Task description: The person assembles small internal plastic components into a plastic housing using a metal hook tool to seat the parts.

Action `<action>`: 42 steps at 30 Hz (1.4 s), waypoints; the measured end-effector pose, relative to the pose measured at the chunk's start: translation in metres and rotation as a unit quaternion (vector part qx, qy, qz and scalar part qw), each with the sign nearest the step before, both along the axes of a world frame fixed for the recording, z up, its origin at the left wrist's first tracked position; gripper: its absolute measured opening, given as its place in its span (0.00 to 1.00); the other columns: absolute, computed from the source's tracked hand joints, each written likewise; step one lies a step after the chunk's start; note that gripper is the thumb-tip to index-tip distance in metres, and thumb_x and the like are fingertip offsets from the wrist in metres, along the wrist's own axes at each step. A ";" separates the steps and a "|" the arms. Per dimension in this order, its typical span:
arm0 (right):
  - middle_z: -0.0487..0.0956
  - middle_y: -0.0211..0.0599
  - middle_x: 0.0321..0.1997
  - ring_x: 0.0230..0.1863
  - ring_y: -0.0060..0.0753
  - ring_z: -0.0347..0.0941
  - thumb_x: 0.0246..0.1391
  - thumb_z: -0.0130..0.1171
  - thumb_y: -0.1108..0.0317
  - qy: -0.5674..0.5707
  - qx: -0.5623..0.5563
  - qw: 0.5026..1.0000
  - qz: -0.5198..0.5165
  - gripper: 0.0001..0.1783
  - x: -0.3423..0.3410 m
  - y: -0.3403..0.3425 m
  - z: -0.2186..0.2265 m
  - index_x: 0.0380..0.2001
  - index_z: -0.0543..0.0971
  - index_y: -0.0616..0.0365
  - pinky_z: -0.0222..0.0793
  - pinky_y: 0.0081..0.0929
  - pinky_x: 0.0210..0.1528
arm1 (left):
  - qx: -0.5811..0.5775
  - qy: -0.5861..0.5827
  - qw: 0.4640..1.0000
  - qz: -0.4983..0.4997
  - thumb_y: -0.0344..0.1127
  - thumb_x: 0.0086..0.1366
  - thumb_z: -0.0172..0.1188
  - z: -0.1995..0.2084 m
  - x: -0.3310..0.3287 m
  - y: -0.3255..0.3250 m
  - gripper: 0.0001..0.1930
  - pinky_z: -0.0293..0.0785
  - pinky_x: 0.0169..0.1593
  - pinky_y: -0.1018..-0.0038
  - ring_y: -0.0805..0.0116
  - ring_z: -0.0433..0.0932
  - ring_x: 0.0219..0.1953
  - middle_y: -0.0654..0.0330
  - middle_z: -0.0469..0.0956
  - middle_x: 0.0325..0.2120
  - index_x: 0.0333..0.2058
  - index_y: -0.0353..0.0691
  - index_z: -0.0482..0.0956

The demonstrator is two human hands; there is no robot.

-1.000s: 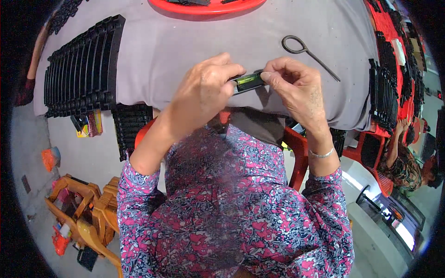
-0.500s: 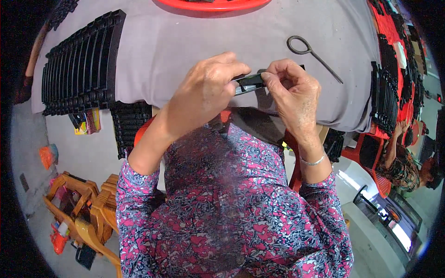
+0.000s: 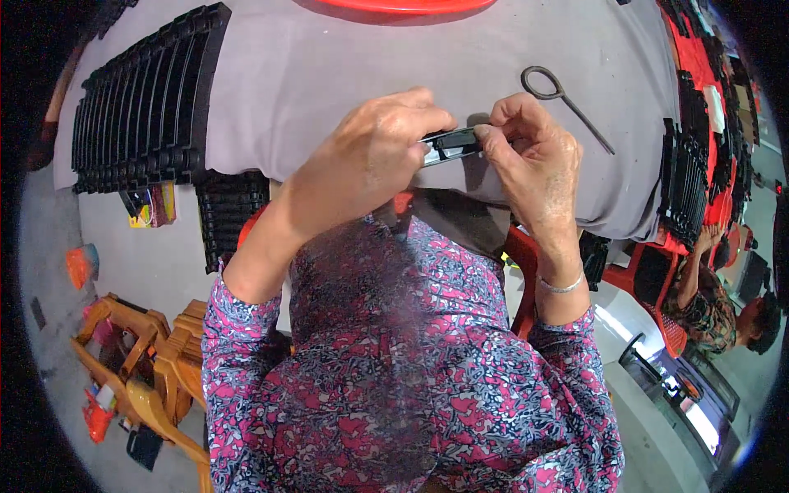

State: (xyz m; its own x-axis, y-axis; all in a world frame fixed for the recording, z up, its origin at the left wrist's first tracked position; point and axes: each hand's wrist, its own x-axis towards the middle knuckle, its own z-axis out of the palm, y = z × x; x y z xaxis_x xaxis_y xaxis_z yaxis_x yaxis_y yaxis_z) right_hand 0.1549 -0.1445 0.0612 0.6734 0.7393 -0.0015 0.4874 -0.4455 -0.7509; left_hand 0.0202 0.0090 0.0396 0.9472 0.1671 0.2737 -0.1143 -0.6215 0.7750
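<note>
Between my two hands is a small narrow black part with shiny, pale edges (image 3: 454,145), held above the near side of the cloth-covered table. My left hand (image 3: 385,138) pinches its left end between thumb and fingers. At the other end, the thumb and fingertips of my right hand (image 3: 534,148) close on the part. My fingers cover both ends, so its full shape is hidden. Beyond my right hand, a dark metal rod with a ring-shaped end (image 3: 567,99) lies on the grey cloth (image 3: 279,74).
A row of long black slatted parts (image 3: 148,99) lies at the table's left, with more black parts (image 3: 684,181) along the right. A red basin (image 3: 403,6) stands at the far edge. Wooden chairs (image 3: 140,353) are lower left. Another person (image 3: 707,304) sits far right.
The view has shifted slightly, and the basin sits higher in it. My right hand's fingertips have slid toward the part's right end, baring more of its black middle. Both hands still grip it.
</note>
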 end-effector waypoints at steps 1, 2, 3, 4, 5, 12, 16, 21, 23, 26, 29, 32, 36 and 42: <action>0.78 0.40 0.21 0.20 0.32 0.75 0.50 0.62 0.71 0.000 0.000 1.000 0.003 0.06 0.000 0.000 0.000 0.29 0.75 0.60 0.70 0.29 0.28 | 0.000 0.000 1.000 0.003 0.20 0.53 0.53 0.000 0.000 0.000 0.13 0.71 0.43 0.57 0.46 0.75 0.36 0.49 0.72 0.30 0.39 0.31 0.76; 0.78 0.41 0.21 0.21 0.33 0.75 0.50 0.62 0.71 -0.012 0.008 1.000 0.005 0.06 0.000 0.000 0.000 0.30 0.75 0.60 0.71 0.30 0.28 | -0.008 -0.003 1.000 0.007 0.20 0.53 0.53 -0.002 0.000 -0.001 0.14 0.71 0.44 0.57 0.46 0.76 0.37 0.49 0.72 0.30 0.40 0.31 0.76; 0.78 0.41 0.22 0.21 0.35 0.76 0.51 0.62 0.71 -0.024 0.016 1.000 0.008 0.06 0.000 0.001 0.000 0.30 0.75 0.59 0.71 0.31 0.28 | -0.015 -0.006 1.000 0.011 0.20 0.53 0.53 -0.004 0.000 -0.001 0.14 0.71 0.44 0.57 0.46 0.76 0.37 0.49 0.72 0.30 0.40 0.31 0.77; 0.78 0.41 0.22 0.21 0.35 0.76 0.51 0.62 0.71 -0.024 0.016 1.000 0.011 0.06 -0.001 0.002 0.001 0.30 0.75 0.59 0.71 0.31 0.28 | -0.015 -0.006 1.000 0.014 0.20 0.53 0.53 -0.005 -0.001 -0.002 0.14 0.71 0.44 0.57 0.46 0.76 0.37 0.49 0.72 0.30 0.40 0.31 0.77; 0.78 0.42 0.22 0.22 0.38 0.77 0.51 0.62 0.71 -0.054 0.014 0.998 0.020 0.06 -0.002 0.003 0.002 0.31 0.75 0.59 0.71 0.32 0.28 | -0.018 -0.015 1.000 0.020 0.20 0.53 0.53 -0.007 -0.001 -0.003 0.14 0.71 0.45 0.57 0.46 0.76 0.37 0.49 0.72 0.30 0.40 0.32 0.77; 0.79 0.42 0.23 0.24 0.43 0.78 0.52 0.62 0.71 -0.112 -0.010 0.993 0.029 0.06 -0.005 0.005 0.004 0.33 0.75 0.57 0.72 0.34 0.28 | -0.016 -0.014 0.999 0.037 0.23 0.56 0.55 -0.007 -0.001 -0.005 0.10 0.72 0.43 0.57 0.47 0.76 0.37 0.50 0.74 0.30 0.38 0.32 0.77; 0.78 0.31 0.26 0.25 0.16 0.74 0.52 0.63 0.77 -0.133 -0.029 0.990 0.036 0.07 -0.008 0.002 0.003 0.34 0.76 0.62 0.70 0.19 0.27 | 0.005 0.002 0.998 0.066 0.25 0.57 0.56 -0.008 0.002 -0.011 0.09 0.71 0.42 0.57 0.48 0.76 0.36 0.50 0.74 0.30 0.37 0.32 0.77; 0.80 0.40 0.26 0.25 0.39 0.79 0.50 0.64 0.74 -0.115 0.029 0.993 0.000 0.08 -0.013 0.000 -0.001 0.34 0.77 0.58 0.72 0.31 0.28 | 0.007 0.002 0.994 0.107 0.27 0.57 0.58 -0.007 0.008 -0.017 0.05 0.71 0.37 0.58 0.48 0.76 0.31 0.51 0.73 0.27 0.33 0.33 0.78; 0.80 0.40 0.27 0.25 0.38 0.79 0.50 0.64 0.75 -0.121 0.035 0.992 -0.013 0.08 -0.015 -0.002 -0.005 0.35 0.77 0.58 0.72 0.31 0.29 | 0.010 0.009 0.993 0.114 0.27 0.57 0.59 -0.004 0.010 -0.019 0.05 0.71 0.36 0.58 0.48 0.76 0.31 0.51 0.73 0.26 0.32 0.33 0.78; 0.81 0.41 0.30 0.26 0.37 0.79 0.50 0.64 0.75 -0.136 0.052 0.989 -0.027 0.09 -0.015 -0.003 -0.011 0.36 0.79 0.60 0.73 0.30 0.30 | 0.023 0.021 0.992 0.123 0.28 0.56 0.60 0.000 0.011 -0.020 0.05 0.71 0.35 0.58 0.48 0.76 0.30 0.52 0.74 0.26 0.31 0.33 0.78; 0.82 0.42 0.32 0.28 0.37 0.80 0.50 0.64 0.75 -0.148 0.075 0.986 -0.035 0.09 -0.016 -0.004 -0.015 0.37 0.80 0.60 0.74 0.29 0.31 | 0.036 0.027 0.990 0.135 0.28 0.56 0.60 0.001 0.011 -0.023 0.05 0.71 0.35 0.58 0.48 0.76 0.31 0.52 0.74 0.26 0.31 0.34 0.78; 0.82 0.42 0.33 0.29 0.37 0.81 0.50 0.64 0.75 -0.141 0.082 0.985 -0.048 0.09 -0.014 -0.005 -0.016 0.37 0.80 0.61 0.74 0.28 0.32 | 0.038 0.026 0.988 0.149 0.28 0.56 0.60 0.000 0.014 -0.026 0.05 0.71 0.36 0.58 0.48 0.76 0.32 0.52 0.73 0.26 0.31 0.35 0.78; 0.83 0.42 0.34 0.28 0.34 0.80 0.50 0.64 0.75 -0.145 0.084 0.984 -0.065 0.08 -0.009 -0.005 -0.019 0.36 0.81 0.61 0.74 0.27 0.32 | 0.040 0.064 0.986 0.150 0.28 0.56 0.60 0.005 0.018 -0.027 0.05 0.71 0.38 0.57 0.48 0.76 0.33 0.52 0.72 0.26 0.31 0.35 0.78; 0.83 0.39 0.31 0.26 0.27 0.78 0.50 0.64 0.75 -0.048 0.114 0.988 -0.093 0.07 -0.007 -0.008 -0.023 0.35 0.82 0.61 0.72 0.23 0.30 | 0.033 0.063 0.984 0.166 0.29 0.58 0.58 0.003 0.019 -0.032 0.05 0.72 0.39 0.58 0.49 0.76 0.34 0.51 0.73 0.27 0.31 0.35 0.78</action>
State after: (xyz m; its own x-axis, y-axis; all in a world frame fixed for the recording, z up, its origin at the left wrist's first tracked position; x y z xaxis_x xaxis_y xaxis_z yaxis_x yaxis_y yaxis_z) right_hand 0.1477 -0.1526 0.0378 0.7869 0.5763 0.2204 0.4861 -0.3592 -0.7967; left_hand 0.0388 -0.0233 0.0427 0.8708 0.4581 0.1785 0.1967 -0.6573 0.7275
